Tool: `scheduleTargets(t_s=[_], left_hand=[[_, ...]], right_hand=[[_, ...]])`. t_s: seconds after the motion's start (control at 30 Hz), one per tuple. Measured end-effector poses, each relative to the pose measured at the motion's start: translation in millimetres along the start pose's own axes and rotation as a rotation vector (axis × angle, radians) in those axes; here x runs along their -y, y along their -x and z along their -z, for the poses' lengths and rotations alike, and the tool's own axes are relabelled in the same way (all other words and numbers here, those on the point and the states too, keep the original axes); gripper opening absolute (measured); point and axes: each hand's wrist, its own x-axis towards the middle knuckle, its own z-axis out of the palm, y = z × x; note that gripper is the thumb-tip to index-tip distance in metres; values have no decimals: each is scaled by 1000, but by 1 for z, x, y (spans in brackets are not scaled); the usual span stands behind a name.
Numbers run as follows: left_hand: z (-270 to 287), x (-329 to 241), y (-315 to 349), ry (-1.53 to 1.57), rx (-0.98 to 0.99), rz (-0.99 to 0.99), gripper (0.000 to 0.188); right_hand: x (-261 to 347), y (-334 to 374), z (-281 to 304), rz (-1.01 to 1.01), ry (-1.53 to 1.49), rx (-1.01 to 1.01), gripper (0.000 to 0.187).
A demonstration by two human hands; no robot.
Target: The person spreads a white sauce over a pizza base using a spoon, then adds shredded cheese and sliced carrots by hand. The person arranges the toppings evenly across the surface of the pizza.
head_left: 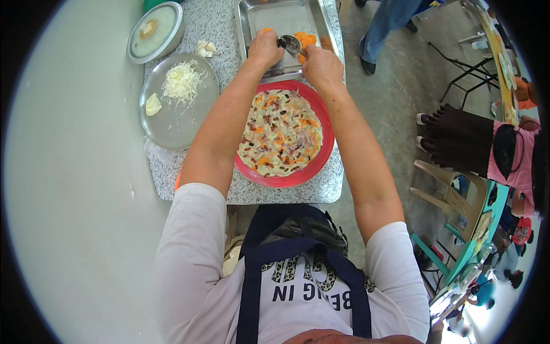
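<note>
My right hand (pixel 322 67) is closed round the handle of a metal spoon (pixel 291 44), whose bowl is over a rectangular steel tray (pixel 274 16). Chopped orange pieces (pixel 305 40) lie in the tray beside the spoon. My left hand (pixel 265 49) is also over the tray, its fingers closed near the spoon's bowl. Dark bits show at its fingertips; what it holds, I cannot make out. Between my forearms, a red round plate (pixel 282 182) bears a pizza-like round (pixel 281 135) topped with pale shreds, orange strips and brownish-red pieces.
To the left, a grey round plate (pixel 172 129) carries grated white cheese (pixel 183 83) and a pale chunk (pixel 153 105). Behind it stands a lidded round container (pixel 156 32). A pale wall (pixel 74 172) borders the speckled table (pixel 321 192). Other people and a chair (pixel 455 189) are at the right.
</note>
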Motion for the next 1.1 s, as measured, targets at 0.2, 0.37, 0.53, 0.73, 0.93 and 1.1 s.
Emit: scheduleTargets(t_s=[0.2,0.37,0.53,0.73,0.93,1.1], left_hand=[[-8,3,-1,73,-84,27,33],[1,-1,10,188,-100,93,35],[24,-19,42,274,-164,55,37],[69,-59,126,492,-132,138,38],[62,-69,224,743,-122,289,36],[62,-77,274,919,-66,415,20]], right_hand=[[-6,-4,-17,25,-189,-8,19],[-7,1,-16,29,-289,0,23],[-13,33,13,73,-334,-20,22],[-7,109,69,155,-346,67,21],[-15,179,75,222,-445,159,23],[-24,218,74,119,-490,307,24]])
